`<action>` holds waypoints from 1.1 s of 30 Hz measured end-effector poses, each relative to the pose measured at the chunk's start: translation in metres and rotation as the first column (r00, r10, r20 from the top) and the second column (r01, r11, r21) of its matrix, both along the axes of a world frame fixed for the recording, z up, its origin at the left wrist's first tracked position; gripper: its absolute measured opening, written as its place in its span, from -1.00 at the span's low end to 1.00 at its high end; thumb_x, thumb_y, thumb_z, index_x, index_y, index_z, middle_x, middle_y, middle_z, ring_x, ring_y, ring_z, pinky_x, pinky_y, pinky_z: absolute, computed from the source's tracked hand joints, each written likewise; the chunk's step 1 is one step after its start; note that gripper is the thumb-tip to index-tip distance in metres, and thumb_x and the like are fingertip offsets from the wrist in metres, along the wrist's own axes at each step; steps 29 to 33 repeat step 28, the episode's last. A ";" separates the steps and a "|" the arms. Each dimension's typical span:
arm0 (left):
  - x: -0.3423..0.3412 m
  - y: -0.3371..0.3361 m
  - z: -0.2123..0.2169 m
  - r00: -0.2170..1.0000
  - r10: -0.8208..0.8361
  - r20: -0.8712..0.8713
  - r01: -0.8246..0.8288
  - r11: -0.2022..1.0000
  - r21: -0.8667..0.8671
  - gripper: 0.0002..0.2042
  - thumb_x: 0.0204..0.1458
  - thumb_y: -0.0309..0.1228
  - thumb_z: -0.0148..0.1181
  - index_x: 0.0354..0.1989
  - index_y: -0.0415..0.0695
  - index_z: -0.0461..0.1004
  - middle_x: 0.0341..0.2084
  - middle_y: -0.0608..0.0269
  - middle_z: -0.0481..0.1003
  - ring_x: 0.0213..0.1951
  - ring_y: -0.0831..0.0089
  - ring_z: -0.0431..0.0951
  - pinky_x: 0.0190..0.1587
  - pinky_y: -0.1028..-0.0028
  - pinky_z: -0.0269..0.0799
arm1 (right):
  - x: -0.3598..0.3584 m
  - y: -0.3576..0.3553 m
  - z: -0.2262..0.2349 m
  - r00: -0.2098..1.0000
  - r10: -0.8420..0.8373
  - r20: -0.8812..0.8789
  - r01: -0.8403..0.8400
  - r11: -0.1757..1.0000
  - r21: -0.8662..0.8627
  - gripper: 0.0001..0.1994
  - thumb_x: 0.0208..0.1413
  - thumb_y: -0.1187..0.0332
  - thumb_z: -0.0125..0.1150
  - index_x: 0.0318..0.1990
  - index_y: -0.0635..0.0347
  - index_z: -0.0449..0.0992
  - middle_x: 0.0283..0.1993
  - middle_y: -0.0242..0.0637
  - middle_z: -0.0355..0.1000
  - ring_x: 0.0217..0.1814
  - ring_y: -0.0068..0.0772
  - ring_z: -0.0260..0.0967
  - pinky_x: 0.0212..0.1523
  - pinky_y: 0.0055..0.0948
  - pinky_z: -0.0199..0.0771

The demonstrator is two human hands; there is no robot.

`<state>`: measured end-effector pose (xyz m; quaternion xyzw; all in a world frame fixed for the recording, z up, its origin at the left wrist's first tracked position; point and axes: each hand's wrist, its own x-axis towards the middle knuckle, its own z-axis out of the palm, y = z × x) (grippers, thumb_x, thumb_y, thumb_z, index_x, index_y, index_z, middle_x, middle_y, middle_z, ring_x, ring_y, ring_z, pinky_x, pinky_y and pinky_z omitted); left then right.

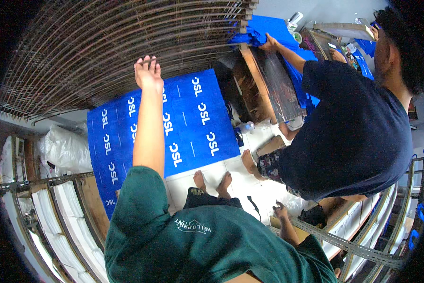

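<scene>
My left arm reaches forward over a blue sheet [193, 123] with white printed lettering. Palm up and fingers apart, my left hand [148, 74] is open at the front of a tall rack of closely stacked dark shelves [103, 56]; whether its fingertips touch a shelf edge is unclear. Low on my right side, my right hand [281, 211] is closed, with a small dark thing at its fingers that I cannot make out. It is near the perforated metal shelf rail [334, 240].
To the right, a person in a dark shirt [344, 122] has a hand [270, 43] on blue cloth [249, 37] over a wooden table [261, 89]. A clear bottle [246, 127] stands near it. Shelves with white stacks [73, 212] and a plastic-wrapped bundle [65, 148] are at left.
</scene>
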<state>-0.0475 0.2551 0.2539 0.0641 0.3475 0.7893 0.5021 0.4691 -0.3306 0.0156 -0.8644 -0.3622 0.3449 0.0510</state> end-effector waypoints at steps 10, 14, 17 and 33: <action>0.025 -0.257 -0.171 0.978 -0.023 0.208 0.121 0.873 -0.472 -0.89 0.16 -0.24 -0.17 -0.25 0.08 0.28 -0.19 0.39 0.42 -0.09 0.43 0.44 -0.21 0.48 0.25 | 0.065 -0.168 -0.026 0.989 -0.118 -0.086 0.110 0.990 -0.088 -0.64 -0.06 0.28 0.21 -0.04 0.08 0.43 -0.26 -0.17 0.48 -0.33 -0.39 0.47 -0.37 -0.41 0.46; 0.029 -0.293 -0.298 0.974 -0.049 0.219 0.191 0.693 -0.695 -0.88 0.14 -0.31 -0.21 -0.26 0.07 0.30 -0.29 0.37 0.44 -0.20 0.45 0.48 -0.42 0.52 0.30 | 0.015 -0.141 0.029 0.961 -0.276 -0.017 0.260 0.922 -0.287 -0.67 -0.03 0.35 0.18 -0.05 0.10 0.43 -0.42 -0.28 0.47 -0.51 -0.51 0.40 -0.49 -0.47 0.41; 0.036 -0.295 -0.381 0.938 0.024 0.346 0.269 0.578 -0.770 -0.76 0.10 -0.18 -0.15 -0.23 -0.06 0.30 -0.37 0.24 0.40 -0.31 0.34 0.47 -0.56 0.51 0.33 | 0.005 -0.176 0.053 0.980 -0.194 -0.034 0.184 0.966 -0.182 -0.67 -0.03 0.37 0.17 -0.06 0.11 0.42 -0.47 -0.29 0.46 -0.50 -0.52 0.40 -0.47 -0.50 0.41; 0.033 -0.284 -0.401 0.699 -0.221 0.680 0.583 0.726 -0.363 -0.25 -0.22 0.24 -0.04 0.13 0.02 0.25 0.07 0.23 0.30 -0.03 0.27 0.40 -0.19 0.27 0.46 | 0.034 -0.224 0.155 0.910 -0.367 0.195 0.414 0.846 -0.336 -0.46 -0.14 0.10 0.28 0.06 0.03 0.39 -0.10 -0.08 0.45 -0.05 -0.18 0.41 -0.04 -0.28 0.38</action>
